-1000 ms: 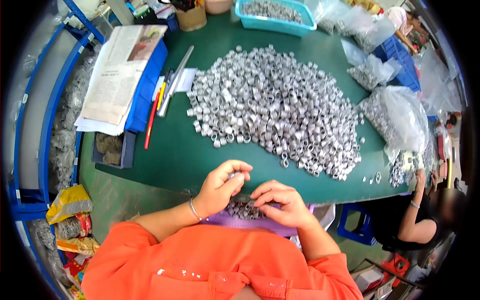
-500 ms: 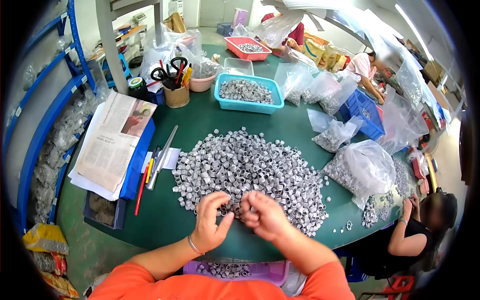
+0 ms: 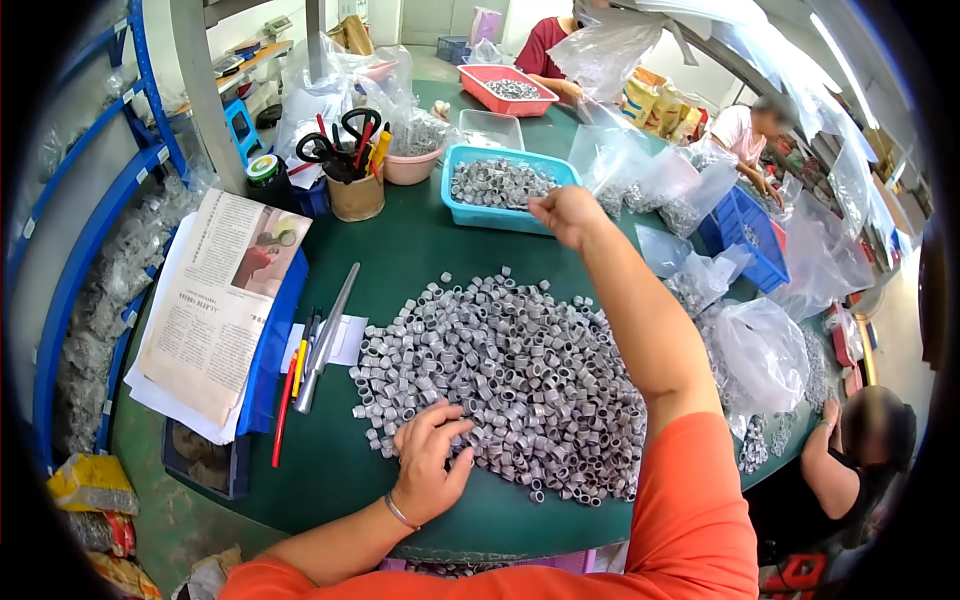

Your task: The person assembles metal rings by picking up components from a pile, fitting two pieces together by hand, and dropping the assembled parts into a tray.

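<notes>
We see a broad heap of small grey metal rings (image 3: 505, 375) spread over the middle of the green table (image 3: 400, 250). Our left hand (image 3: 430, 462) rests on the near edge of that heap, its grip loosely spread with the fingertips (image 3: 452, 432) touching the nearest rings; we cannot tell whether any ring is caught between them. Our right hand (image 3: 566, 214) reaches far across the heap, the orange sleeve (image 3: 700, 500) trailing back toward us, and its grip is pressed together in a loose fist over the near rim of the turquoise basket (image 3: 500, 215), which holds more of the same rings. What the closed fingers contain is hidden from us.

Left of the heap lie a metal ruler (image 3: 328, 335) and a red pencil (image 3: 283, 415), with a folded newspaper (image 3: 215, 300) on a blue tray further left. Beyond them a cup of scissors and pens (image 3: 352, 170) stands near a pink bowl (image 3: 412, 165). A red basket (image 3: 505, 92) sits at the far end. To the right, clear plastic bags (image 3: 760, 350) of rings crowd the table's edge, beside a blue crate (image 3: 745, 235). Another person (image 3: 850, 460) sits at the near right.
</notes>
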Tool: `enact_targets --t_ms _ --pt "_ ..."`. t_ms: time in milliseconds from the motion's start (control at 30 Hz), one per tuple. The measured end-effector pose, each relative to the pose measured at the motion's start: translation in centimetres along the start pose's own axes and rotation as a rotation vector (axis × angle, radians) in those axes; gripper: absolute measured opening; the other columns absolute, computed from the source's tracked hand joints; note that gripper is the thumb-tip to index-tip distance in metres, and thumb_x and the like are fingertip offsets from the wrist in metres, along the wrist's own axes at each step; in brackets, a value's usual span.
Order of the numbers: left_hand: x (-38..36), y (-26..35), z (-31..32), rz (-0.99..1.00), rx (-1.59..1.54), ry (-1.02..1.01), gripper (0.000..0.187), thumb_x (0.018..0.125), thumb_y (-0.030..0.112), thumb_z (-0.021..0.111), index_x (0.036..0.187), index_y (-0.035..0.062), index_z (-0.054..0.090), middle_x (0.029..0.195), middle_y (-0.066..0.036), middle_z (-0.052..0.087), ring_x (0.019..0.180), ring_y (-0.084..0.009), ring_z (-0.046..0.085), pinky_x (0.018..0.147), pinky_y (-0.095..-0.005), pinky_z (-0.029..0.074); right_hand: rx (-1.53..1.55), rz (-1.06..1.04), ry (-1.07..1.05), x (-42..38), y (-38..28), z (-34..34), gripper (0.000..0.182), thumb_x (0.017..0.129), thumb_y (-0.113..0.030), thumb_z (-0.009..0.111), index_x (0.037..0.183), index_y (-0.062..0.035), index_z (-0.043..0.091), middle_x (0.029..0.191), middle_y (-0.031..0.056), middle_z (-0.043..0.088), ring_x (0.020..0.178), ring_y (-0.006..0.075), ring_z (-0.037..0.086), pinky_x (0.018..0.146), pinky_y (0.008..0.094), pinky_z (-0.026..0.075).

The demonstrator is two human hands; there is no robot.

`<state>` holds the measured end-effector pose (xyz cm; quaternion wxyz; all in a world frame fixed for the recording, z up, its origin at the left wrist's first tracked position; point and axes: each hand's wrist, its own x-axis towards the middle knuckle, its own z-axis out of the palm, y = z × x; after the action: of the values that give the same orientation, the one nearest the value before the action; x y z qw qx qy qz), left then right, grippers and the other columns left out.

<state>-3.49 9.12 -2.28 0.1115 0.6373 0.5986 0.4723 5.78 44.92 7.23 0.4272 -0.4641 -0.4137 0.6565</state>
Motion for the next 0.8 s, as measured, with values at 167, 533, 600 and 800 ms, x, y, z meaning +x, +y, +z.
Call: enact_targets --t_ms 167,533,600,800 --pt "0.0 -0.1 0.1 -0.018 -0.025 0.005 0.030 0.072 0.009 0.067 0.102 0.0085 0.061 0.114 -0.008 0.056 0.115 -0.0284 0.051 0.096 -0.0398 0.030 -0.154 -0.049 0.027 3.4 0.4 -0.7 0.027 0.085 0.006 0.045 0.110 0.0132 0.051 0.103 0.0187 0.056 0.087 0.0270 0.062 0.068 0.0295 0.055" --pt "0.0 0.0 0.3 -0.028 -0.014 0.003 0.029 0.071 0.008 0.067 0.099 0.0092 0.063 0.112 -0.008 0.057 0.114 -0.0284 0.051 0.093 -0.0386 0.031 -1.493 -1.039 -0.049 3.8 5.6 -1.8 0.025 0.070 -0.007 0.071 0.093 -0.0092 0.062 0.099 0.0086 0.059 0.099 0.0311 0.056 0.081 0.0432 0.048" --pt "0.1 0.2 0.2 -0.029 -0.014 0.006 0.029 0.071 0.008 0.067 0.099 0.0094 0.063 0.112 -0.008 0.057 0.114 -0.0284 0.051 0.093 -0.0388 0.031 -1.553 -1.094 -0.078 3.8 5.8 -1.7 0.019 0.070 -0.001 0.064 0.088 -0.0089 0.062 0.099 0.0071 0.058 0.098 0.0301 0.055 0.080 0.0440 0.047" --pt "0.1 0.2 0.2 -0.033 -0.025 0.012 0.029 0.070 0.007 0.067 0.099 0.0100 0.063 0.112 -0.007 0.057 0.114 -0.0277 0.051 0.093 -0.0392 0.030 -1.489 -1.309 0.025 4.6 7.1 -1.8 0.026 0.062 0.004 0.063 0.086 -0.0074 0.064 0.096 0.0067 0.058 0.097 0.0306 0.054 0.080 0.0424 0.046"
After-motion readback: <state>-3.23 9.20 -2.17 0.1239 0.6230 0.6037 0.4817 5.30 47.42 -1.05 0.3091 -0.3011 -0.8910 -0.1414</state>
